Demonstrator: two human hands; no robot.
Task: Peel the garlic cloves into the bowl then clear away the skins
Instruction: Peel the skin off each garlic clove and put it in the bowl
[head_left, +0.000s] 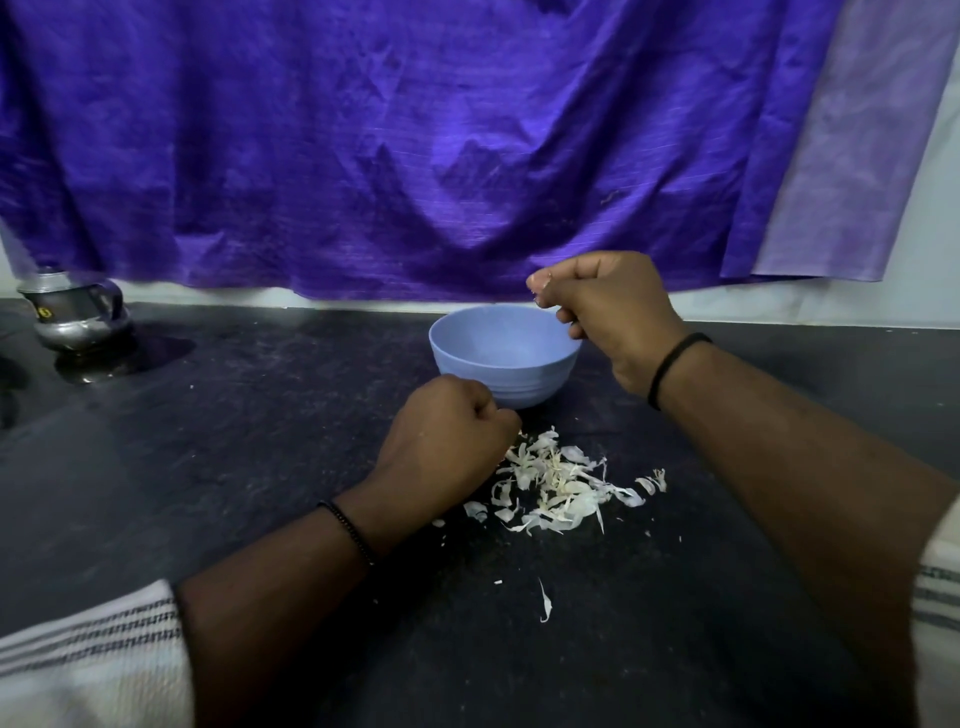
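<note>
Fingers (540, 283) curled above bowl (467, 374), skins (556, 483) below.

bowl (504, 358) behind skins (556, 486) | pot (78, 317) far left on counter (208, 467)

Two bare forearms. Left hand (447, 436) — thin black beaded bracelet (347, 530) at the wrist; right hand (608, 317) — plain black band (670, 364). Both sleeves (88, 654) pushed up, off-white with dark woven stripes.
</note>
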